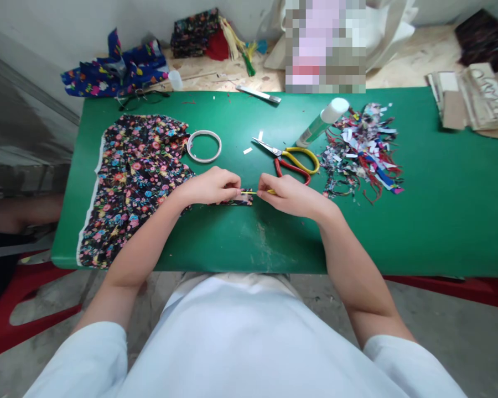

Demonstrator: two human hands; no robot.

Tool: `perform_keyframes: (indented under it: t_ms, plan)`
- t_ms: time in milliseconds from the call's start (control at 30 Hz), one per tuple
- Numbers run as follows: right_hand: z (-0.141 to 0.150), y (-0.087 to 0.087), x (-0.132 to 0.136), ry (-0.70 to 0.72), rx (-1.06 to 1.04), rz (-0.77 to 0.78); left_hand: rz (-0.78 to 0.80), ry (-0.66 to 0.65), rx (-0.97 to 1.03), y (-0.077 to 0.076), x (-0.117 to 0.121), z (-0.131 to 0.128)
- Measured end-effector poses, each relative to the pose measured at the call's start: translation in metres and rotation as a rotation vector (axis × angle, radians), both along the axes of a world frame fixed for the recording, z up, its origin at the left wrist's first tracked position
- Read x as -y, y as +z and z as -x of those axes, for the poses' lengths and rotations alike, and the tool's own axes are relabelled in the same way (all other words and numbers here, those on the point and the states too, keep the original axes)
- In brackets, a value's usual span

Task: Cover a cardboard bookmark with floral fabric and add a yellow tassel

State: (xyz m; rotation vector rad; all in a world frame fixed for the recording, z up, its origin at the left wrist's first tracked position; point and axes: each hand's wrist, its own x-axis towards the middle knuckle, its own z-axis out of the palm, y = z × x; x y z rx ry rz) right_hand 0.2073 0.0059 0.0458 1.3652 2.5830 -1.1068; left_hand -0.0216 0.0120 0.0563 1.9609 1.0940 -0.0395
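My left hand (212, 187) is closed, pinching a small piece of floral fabric (241, 198) down on the green table (249, 243). My right hand (288, 194) is closed on a thin yellow stick (257, 192) whose tip reaches the fabric piece. Both hands meet near the table's middle. A large sheet of black floral fabric (133, 179) lies just left of my left hand.
Scissors (290, 159) with red and yellow handles lie behind my right hand. A ring of tape (203, 146), a glue stick (322, 121), a pile of fabric scraps (363, 152) and a metal blade (259, 94) sit further back. Cardboard pieces (468, 97) rest at the far right.
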Motion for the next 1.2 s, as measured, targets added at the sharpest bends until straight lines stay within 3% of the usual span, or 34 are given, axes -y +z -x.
perform_keyframes:
  t_ms: [300,1200]
  plan:
    - [-0.004,0.001,-0.001,0.025,0.075,0.039,-0.147,-0.13,-0.096,-0.001,0.004,-0.005]
    - [-0.002,0.002,-0.001,0.051,0.136,-0.011,-0.274,-0.117,-0.238,-0.008,0.009,-0.014]
